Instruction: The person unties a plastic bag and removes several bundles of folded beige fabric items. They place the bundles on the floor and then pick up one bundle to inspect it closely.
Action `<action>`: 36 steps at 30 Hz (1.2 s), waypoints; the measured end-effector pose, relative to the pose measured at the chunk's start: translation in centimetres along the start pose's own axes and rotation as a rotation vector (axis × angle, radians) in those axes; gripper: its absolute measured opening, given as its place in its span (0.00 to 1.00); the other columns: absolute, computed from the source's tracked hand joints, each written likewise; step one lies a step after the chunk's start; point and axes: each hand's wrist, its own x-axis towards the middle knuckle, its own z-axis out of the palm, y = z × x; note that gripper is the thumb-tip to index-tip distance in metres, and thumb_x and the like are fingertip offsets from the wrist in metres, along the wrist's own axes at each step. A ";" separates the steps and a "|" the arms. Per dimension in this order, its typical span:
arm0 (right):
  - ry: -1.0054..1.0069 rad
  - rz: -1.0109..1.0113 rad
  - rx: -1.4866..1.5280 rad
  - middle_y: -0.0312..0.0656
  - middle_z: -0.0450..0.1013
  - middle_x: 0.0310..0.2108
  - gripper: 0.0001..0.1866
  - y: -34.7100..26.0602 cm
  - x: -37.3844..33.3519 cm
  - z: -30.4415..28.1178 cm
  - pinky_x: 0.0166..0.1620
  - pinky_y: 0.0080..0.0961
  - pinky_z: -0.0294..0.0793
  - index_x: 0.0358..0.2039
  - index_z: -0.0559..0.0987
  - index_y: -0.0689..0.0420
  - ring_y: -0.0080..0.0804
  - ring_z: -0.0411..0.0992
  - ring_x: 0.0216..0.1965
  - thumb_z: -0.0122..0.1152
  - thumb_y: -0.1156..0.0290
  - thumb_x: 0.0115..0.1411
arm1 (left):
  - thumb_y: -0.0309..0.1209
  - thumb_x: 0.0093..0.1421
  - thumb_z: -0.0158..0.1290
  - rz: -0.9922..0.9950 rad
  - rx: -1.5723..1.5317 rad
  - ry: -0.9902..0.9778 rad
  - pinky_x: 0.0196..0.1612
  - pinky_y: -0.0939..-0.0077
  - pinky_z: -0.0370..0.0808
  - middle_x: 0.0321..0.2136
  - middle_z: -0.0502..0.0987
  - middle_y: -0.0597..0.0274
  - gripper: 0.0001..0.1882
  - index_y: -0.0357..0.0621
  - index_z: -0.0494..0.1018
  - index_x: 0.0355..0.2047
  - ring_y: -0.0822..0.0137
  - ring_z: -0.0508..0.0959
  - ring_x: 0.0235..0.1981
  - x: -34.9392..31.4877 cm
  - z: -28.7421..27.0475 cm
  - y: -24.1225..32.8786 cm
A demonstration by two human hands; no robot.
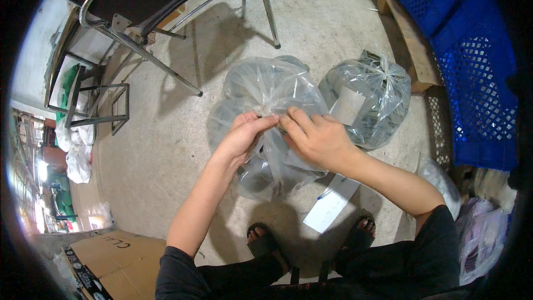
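A large clear plastic bag (258, 83), filled out by grey rounded shapes, stands on the floor in front of me. Its mouth is bunched together at the middle. My left hand (240, 138) pinches this gathered neck with thumb and fingers. Right beside it, my right hand (319, 136) has its fingers curled closed on the same neck, and the two hands' fingertips meet. Whether a tie lies between them is hidden by the fingers. To the right sits a second clear bag (388, 105), knotted at the top, with a beige label (348, 105) on its side.
A white paper sheet (332, 203) with a blue pen (327, 193) lies near my feet. Blue perforated crates (477, 83) stand on wooden pallets (419, 58) at right. A metal-legged chair (161, 0) is at the far left, a cardboard box (119, 261) at the near left.
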 end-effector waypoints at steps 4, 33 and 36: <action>0.083 -0.096 -0.090 0.33 0.76 0.39 0.15 0.6 -0.6 1.1 0.27 0.23 0.71 0.43 0.79 0.52 0.24 0.74 0.26 0.66 0.64 0.55 | 0.33 0.63 0.64 -0.097 0.026 0.010 0.38 0.76 0.78 0.32 0.83 0.59 0.10 0.36 0.81 0.34 0.71 0.82 0.32 -0.2 -0.1 0.5; -0.106 0.930 1.529 0.27 0.71 0.30 0.14 -2.0 -0.2 4.9 0.34 0.15 0.65 0.41 0.79 0.59 0.14 0.65 0.31 0.52 0.62 0.77 | 0.35 0.73 0.54 0.349 -0.006 -0.121 0.56 0.80 0.69 0.50 0.77 0.66 0.18 0.41 0.70 0.58 0.75 0.74 0.51 0.9 -2.1 -3.3; -0.100 0.862 1.420 0.27 0.71 0.30 0.12 -1.8 0.1 5.6 0.33 0.15 0.65 0.42 0.79 0.59 0.14 0.65 0.30 0.53 0.63 0.76 | 0.38 0.74 0.53 0.272 -0.025 -0.053 0.53 0.81 0.68 0.48 0.77 0.67 0.17 0.41 0.71 0.56 0.76 0.74 0.49 1.1 -2.7 -2.5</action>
